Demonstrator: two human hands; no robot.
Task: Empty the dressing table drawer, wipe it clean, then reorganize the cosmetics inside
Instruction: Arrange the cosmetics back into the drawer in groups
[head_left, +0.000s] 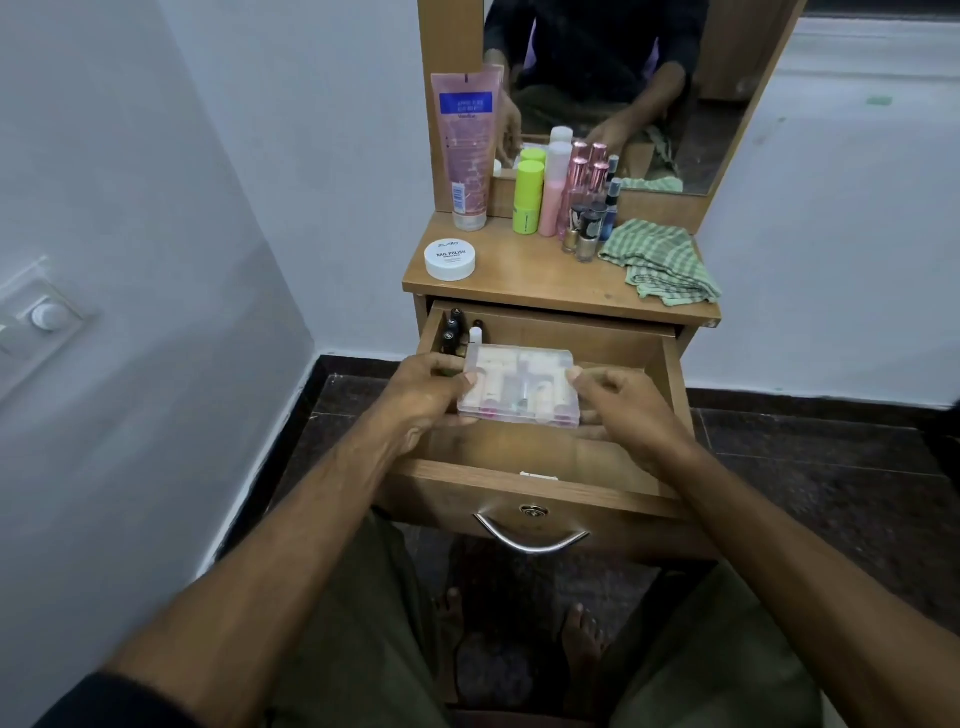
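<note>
From the head camera, a person sat facing an open drawer (545, 467). Both hands held a clear plastic box (519, 387) of cosmetics over its far left part, long side running left to right. The left hand (426, 389) gripped the left end, the right hand (618, 405) the right end, fingers curled round the edges. Small bottles (457, 332) stood in the far left corner, just behind the box.
</note>
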